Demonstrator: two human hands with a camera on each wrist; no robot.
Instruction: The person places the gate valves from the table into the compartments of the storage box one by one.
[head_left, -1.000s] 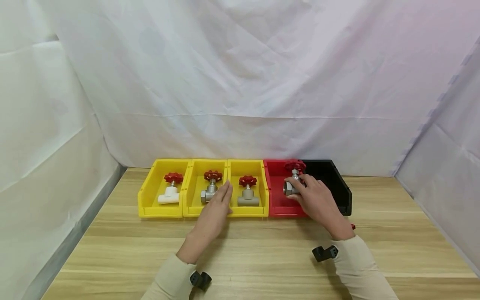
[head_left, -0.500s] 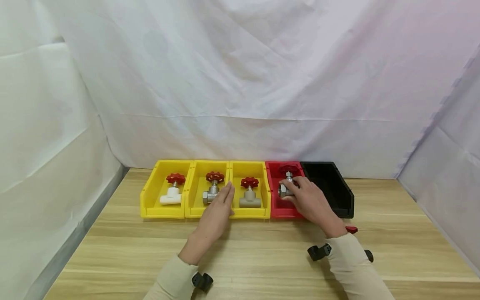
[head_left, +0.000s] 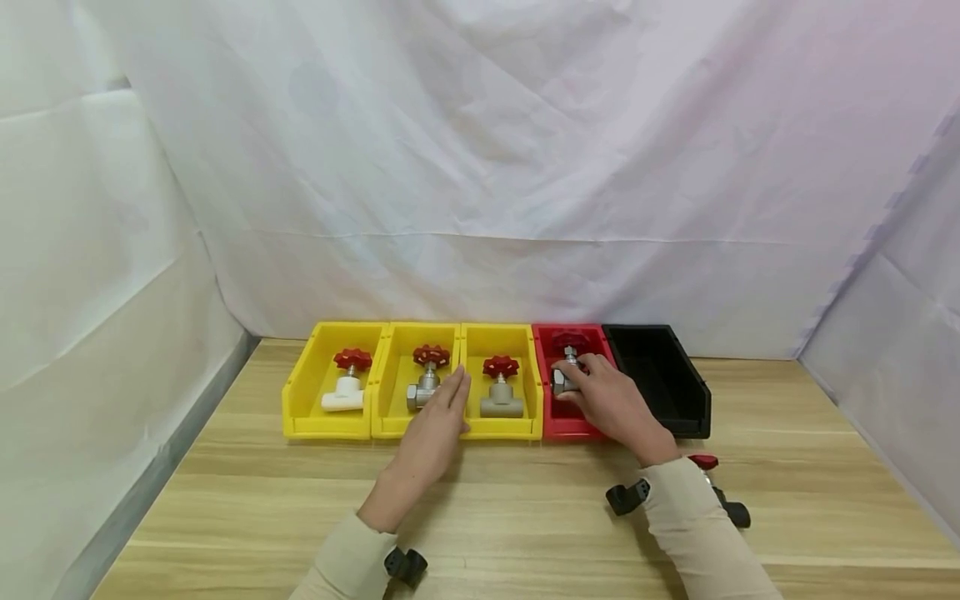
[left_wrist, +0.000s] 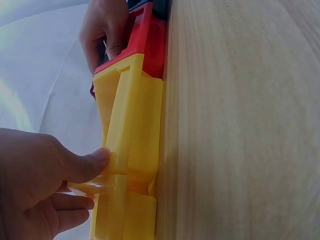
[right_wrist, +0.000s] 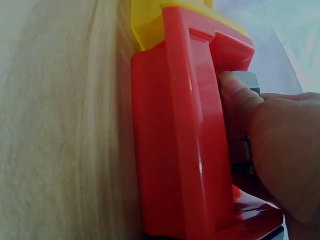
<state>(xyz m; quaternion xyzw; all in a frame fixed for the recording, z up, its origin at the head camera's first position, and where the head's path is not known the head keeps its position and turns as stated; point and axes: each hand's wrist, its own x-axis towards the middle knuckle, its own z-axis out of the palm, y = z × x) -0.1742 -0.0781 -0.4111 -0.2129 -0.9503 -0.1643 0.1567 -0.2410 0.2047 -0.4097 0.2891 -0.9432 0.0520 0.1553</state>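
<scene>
In the head view, my right hand (head_left: 613, 406) grips a silver metal valve (head_left: 563, 380) by its body inside the red bin (head_left: 572, 430). The valve's red handwheel (head_left: 570, 340) points toward the back of the bin. Part of the body is hidden by my fingers; the right wrist view shows my thumb against its hex end (right_wrist: 246, 78). My left hand (head_left: 430, 440) rests at the divider between the middle yellow bin (head_left: 405, 427) and the right yellow bin (head_left: 504, 427). Its fingers look straight from above, and its thumb touches the yellow edge in the left wrist view.
A white valve (head_left: 345, 394) lies in the left yellow bin (head_left: 322, 428), another metal valve (head_left: 426, 387) in the middle one and a grey valve (head_left: 501, 403) in the right one. A black bin (head_left: 694, 425) adjoins the red. Another red-handled valve (head_left: 733, 510) lies beside my right sleeve.
My right hand has moved left and lowered the metal valve deeper into the red bin. More of the valve beside my right sleeve shows now. My left hand has stayed by the yellow bins.
</scene>
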